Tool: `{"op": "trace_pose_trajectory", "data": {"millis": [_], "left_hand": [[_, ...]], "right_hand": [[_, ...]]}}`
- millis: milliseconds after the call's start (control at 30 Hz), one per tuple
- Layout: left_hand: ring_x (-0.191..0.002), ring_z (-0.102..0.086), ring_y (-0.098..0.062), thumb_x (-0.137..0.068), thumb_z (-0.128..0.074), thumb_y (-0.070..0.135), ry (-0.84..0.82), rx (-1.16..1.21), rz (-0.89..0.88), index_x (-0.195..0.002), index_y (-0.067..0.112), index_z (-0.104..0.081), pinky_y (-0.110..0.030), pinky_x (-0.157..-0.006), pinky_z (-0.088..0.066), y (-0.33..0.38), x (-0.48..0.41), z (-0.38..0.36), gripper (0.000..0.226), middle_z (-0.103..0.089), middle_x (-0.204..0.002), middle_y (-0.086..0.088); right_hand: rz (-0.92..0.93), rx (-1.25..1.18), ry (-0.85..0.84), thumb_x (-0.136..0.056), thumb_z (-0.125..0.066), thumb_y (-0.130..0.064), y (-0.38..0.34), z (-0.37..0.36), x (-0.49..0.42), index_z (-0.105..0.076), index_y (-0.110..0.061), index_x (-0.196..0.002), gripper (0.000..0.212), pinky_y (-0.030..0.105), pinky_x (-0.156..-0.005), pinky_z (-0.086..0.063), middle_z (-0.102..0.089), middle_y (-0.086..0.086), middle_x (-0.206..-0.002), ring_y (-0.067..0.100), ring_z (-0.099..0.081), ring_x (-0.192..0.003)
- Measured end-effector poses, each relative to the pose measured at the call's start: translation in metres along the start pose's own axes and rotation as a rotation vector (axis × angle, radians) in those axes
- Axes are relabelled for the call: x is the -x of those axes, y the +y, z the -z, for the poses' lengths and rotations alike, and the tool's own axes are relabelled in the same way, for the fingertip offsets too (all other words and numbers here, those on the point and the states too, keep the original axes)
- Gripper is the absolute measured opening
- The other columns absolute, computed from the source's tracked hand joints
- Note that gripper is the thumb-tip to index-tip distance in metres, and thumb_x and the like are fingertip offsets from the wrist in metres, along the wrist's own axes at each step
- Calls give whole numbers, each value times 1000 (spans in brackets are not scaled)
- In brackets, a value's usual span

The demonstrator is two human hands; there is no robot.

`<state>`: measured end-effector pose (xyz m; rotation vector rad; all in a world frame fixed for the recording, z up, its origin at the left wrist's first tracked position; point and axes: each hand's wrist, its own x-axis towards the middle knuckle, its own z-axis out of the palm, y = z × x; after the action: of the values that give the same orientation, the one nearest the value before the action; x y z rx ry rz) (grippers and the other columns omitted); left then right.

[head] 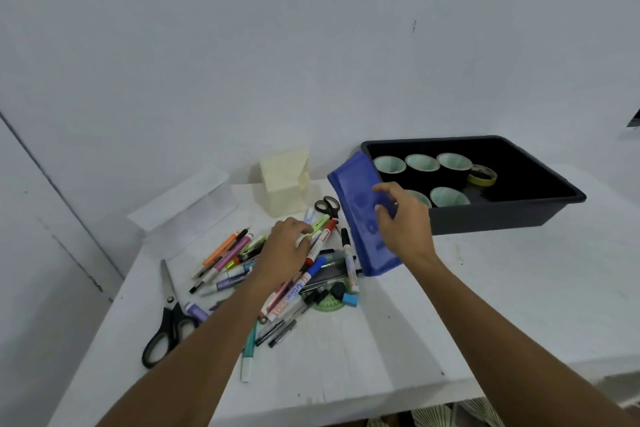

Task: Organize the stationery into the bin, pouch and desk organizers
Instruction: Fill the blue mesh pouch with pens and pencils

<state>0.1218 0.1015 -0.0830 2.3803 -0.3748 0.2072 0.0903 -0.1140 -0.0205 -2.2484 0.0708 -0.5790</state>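
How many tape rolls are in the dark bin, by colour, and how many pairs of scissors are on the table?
Dark tape rolls with mint cores: 5 (one partly behind the right hand)
Yellow tape roll: 1
Scissors: 2
Total: 8
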Motion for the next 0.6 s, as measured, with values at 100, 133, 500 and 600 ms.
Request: {"op": "trace_pose_trajectory", "data": {"millis": [100, 133, 500, 600], "left_hand": [[-95, -62, -15, -101, -44, 27, -64, 463, 213, -108, 17, -66, -29, -84, -49, 26, -7, 7, 25, -68, -106, -1], [-91, -65, -17, -102, -43, 29, -77, 627, 266, -107, 15, -66, -31, -83, -52, 34, -8, 10, 27, -70, -103, -4], [-79, -68, -23, -98, -49, 7, -45, 974, 279, -102, 5, -63, -34, -72, -58, 67, -17, 21, 15, -71, -94, -11], [-76, -70, -20, -97, -51, 6, -45, 929, 254, -104, 3, -63, -29, -67, -56, 74, -17, 20, 14, -72, -89, -10]], "right_hand": [[-200, -444, -130, -93, -61, -10, -2, 2, -4, -64, -27, -103, 20, 33, -74, -56, -65, -1, -103, 15, -63, -88], [-281, -551, -187, -93, -61, -11, -2, 2, -3, -64, -28, -99, 19, 41, -75, -56, -66, 1, -104, 22, -65, -90], [-288, -432, -384, -95, -57, -36, -3, -12, 7, -70, -24, -107, 22, 20, -70, -47, -65, -9, -109, 5, -59, -97], [-223, -482, -388, -92, -56, -47, -14, -10, 7, -70, -26, -97, 26, 19, -71, -48, -69, -11, -97, 5, -62, -93]]}}
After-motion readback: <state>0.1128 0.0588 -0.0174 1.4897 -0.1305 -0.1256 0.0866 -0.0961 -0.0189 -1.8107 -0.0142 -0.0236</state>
